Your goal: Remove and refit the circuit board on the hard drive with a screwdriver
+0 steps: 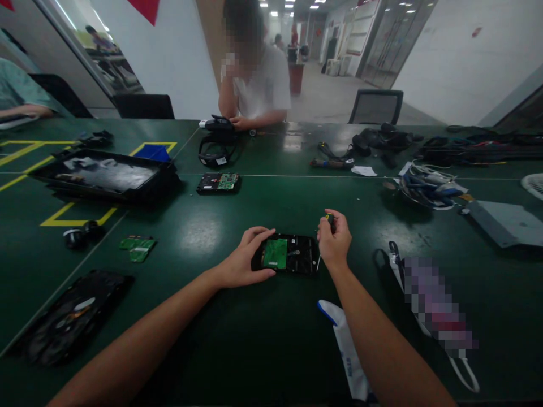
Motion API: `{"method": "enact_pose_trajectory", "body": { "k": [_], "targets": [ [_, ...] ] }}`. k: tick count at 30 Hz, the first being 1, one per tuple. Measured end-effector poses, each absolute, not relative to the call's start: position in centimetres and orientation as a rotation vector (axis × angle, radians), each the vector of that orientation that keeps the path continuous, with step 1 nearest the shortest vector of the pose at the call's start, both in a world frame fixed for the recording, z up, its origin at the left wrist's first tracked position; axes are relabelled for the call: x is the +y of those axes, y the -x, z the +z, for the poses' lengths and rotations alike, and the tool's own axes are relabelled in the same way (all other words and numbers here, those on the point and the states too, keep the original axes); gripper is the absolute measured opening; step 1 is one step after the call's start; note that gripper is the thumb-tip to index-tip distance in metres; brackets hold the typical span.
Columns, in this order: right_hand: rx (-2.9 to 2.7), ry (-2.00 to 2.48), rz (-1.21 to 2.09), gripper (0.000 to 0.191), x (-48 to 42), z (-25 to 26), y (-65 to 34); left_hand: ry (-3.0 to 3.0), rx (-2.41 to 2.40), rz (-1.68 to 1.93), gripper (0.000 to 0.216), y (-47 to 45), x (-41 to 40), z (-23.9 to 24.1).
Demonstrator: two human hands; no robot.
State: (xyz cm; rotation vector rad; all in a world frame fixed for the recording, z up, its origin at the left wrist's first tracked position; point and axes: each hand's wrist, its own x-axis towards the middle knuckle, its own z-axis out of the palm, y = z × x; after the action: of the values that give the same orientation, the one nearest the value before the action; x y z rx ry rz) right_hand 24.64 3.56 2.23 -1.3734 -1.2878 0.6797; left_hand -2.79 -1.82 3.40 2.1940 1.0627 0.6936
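Note:
A black hard drive (297, 254) with a green circuit board (275, 252) facing up lies on the dark green table (271, 333) in front of me. My left hand (246, 257) grips the drive's left end, fingers curled over its edge. My right hand (335, 240) is closed around a small screwdriver (328, 217) with a yellow-and-black handle, held upright at the drive's right edge. Its thin shaft points down beside the drive.
A second hard drive (218, 182) lies further back. Loose green boards (138, 247) and a black tray (104, 176) sit to the left, a black part (70, 316) near left. A cable bundle (426, 186) lies right. Another person (254, 79) sits opposite. A white-blue glove (345, 350) lies near me.

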Motion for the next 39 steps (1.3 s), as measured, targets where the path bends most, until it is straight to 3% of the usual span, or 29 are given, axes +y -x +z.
{"method": "enact_pose_trajectory", "body": {
  "k": [6, 12, 20, 28, 35, 39],
  "targets": [
    [-1.073, 1.251, 0.871, 0.03, 4.1, 1.8, -24.2, -2.231, 1.099, 0.662, 0.112, 2.6, -2.0, 2.8],
    [-0.861, 1.091, 1.215, 0.025, 4.6, 1.9, -24.4, -2.183, 1.096, 0.694, 0.102, 2.7, -1.9, 2.8],
    [-0.773, 1.122, 1.383, 0.031, 4.4, 2.2, -24.2, -2.109, 1.124, 0.659, 0.098, 2.4, -1.5, 3.5],
    [-1.138, 1.303, 1.378, 0.023, 4.3, 3.0, -25.7, -2.234, 1.172, 0.605, 0.114, 1.8, -1.8, 2.7],
    [-1.802, 1.494, 0.872, 0.015, 4.0, 3.5, -26.6, -2.266, 1.251, 0.663, 0.116, 1.2, -1.9, 2.6],
    [-1.917, 1.482, 0.869, 0.017, 4.1, 3.5, -26.8, -2.271, 1.275, 0.659, 0.111, 1.5, -1.6, 2.6]
  ]
}}
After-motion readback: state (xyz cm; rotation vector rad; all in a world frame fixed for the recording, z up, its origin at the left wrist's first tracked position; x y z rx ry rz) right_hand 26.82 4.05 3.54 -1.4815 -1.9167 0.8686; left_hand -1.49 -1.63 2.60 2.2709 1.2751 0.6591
